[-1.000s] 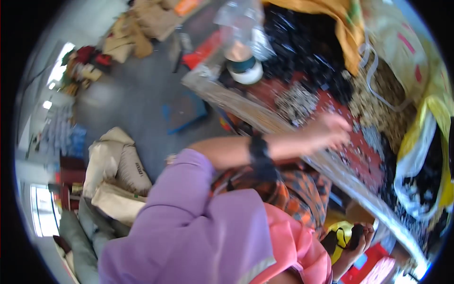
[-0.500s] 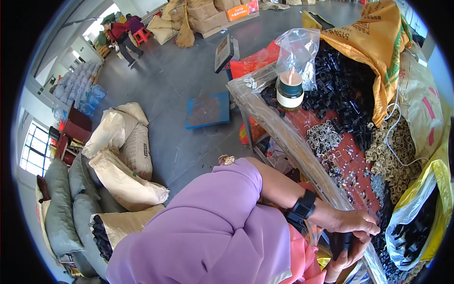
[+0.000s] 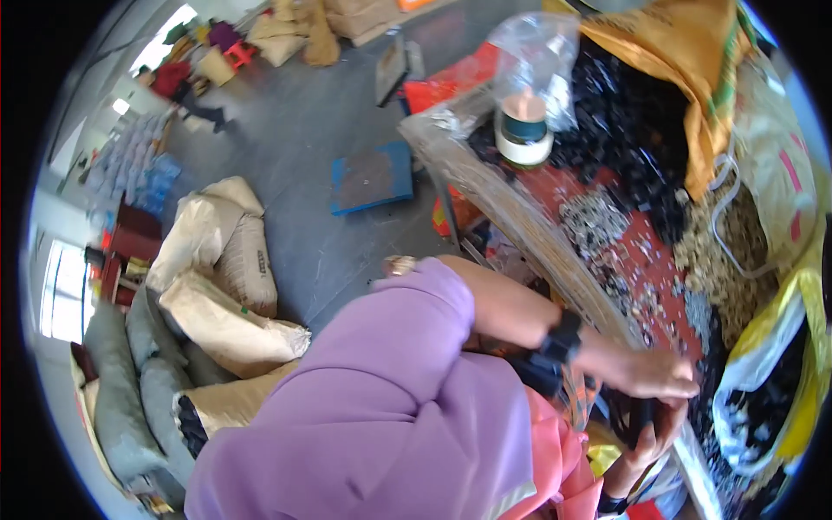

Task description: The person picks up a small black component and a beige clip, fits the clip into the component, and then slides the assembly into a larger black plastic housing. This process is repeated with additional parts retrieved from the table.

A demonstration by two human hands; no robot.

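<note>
My left hand [image 3: 656, 374], at the end of a purple sleeve and a black wrist strap [image 3: 562, 341], reaches over the table's wooden edge at the lower right. Its fingers are bent and pressed together; what lies under them is hidden. Just below it, my right hand [image 3: 660, 436] has its thumb and fingers closed round a dark black part [image 3: 640, 418], too blurred to name. The two hands meet at the fingertips. Small metal clips [image 3: 596, 218] and a heap of black plastic parts [image 3: 615, 130] lie farther up the red tabletop [image 3: 555, 192].
Beside my right hand stands a yellow-rimmed bag [image 3: 810, 347] of black parts. Tan clips [image 3: 724, 251] are piled behind it. A lidded jar [image 3: 523, 139] sits near the wooden edge [image 3: 485, 186]. A blue platform scale [image 3: 373, 178] and full sacks [image 3: 221, 316] occupy the floor.
The whole view has shifted and blurred, with the scene moving slightly up and left. My hands stay together round the black part. A distant person in red appears farther left.
</note>
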